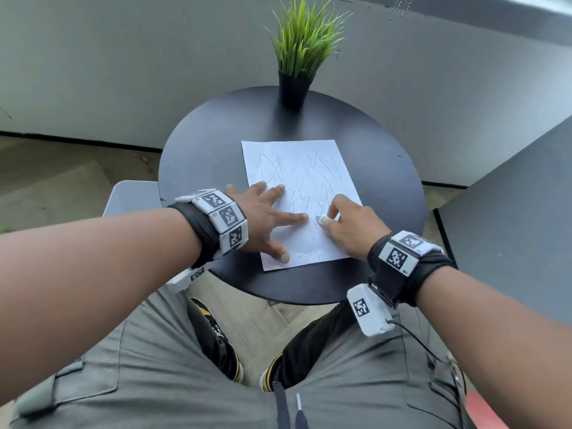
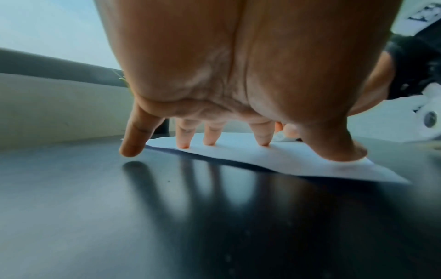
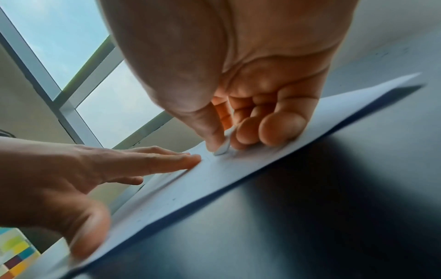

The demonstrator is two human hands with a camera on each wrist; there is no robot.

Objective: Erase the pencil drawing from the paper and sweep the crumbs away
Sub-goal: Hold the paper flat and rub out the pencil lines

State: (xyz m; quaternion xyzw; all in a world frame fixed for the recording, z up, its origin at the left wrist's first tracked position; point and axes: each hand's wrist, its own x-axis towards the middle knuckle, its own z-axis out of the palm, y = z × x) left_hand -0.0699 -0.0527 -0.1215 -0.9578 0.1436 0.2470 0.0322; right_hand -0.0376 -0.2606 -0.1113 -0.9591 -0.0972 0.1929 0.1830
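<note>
Erasing in progress at lower centre of the head view: right hand (image 1: 346, 226) pinching a small white eraser (image 1: 321, 218) between thumb and curled fingers, its edge down on the paper (image 1: 297, 156). Left hand (image 1: 263, 221) spread wide and flat, fingertips and thumb pressing the sheet's left half; little finger off the sheet, over the round black table (image 1: 387, 181). Pencil scribble (image 1: 305, 181) covering most of the page, mid-frame, apparently unerased; near strip looks fainter, a few dark specks there, possibly crumbs. Step judged early. Best done with short strokes running away from the anchoring fingers, never toward them, to avoid buckling; slight ripple at the sheet's left edge in the left wrist view. Worth shifting the anchor alongside each new patch, keeping pressure moderate to avoid tearing. Potted grass plant (image 1: 298, 54) at upper centre, well apart from the sheet.
</note>
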